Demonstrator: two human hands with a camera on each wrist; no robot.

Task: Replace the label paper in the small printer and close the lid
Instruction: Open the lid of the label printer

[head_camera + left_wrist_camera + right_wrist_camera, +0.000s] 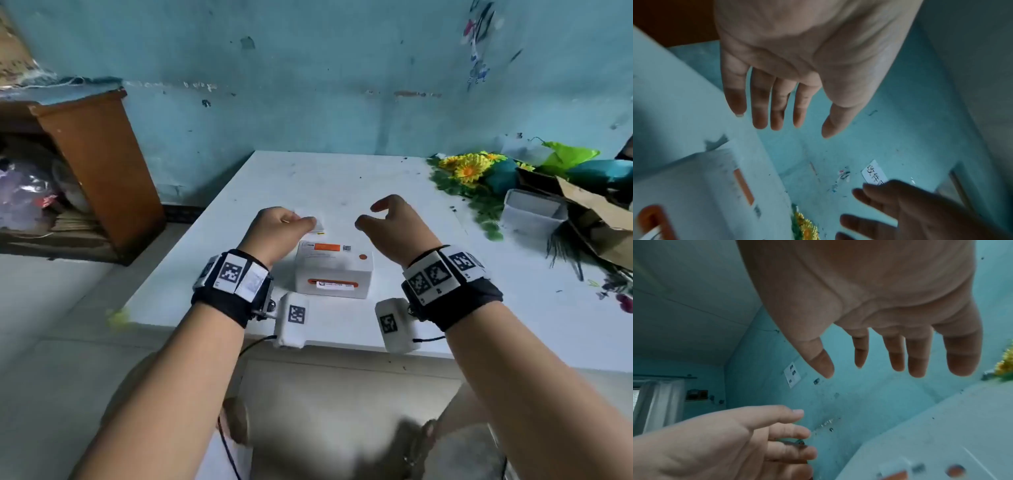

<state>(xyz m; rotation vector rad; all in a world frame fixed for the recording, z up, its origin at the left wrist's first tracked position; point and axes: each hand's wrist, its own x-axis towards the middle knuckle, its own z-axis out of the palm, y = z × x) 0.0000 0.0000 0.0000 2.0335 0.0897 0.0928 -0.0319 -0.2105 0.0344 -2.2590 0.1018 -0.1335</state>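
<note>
Printer [334, 270] at frame centre on table [428, 240], lid down, label strip showing in front slot. Left hand [279, 226] and right hand [394, 222] hovering above, fingers relaxed, grasping nothing. Judged: either finished or not yet begun; cannot tell.

matt white plastic printer [334, 270]

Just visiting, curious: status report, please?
Left hand and right hand open, above label printer. Lid shut, label in slot. Nothing blocking.
</note>
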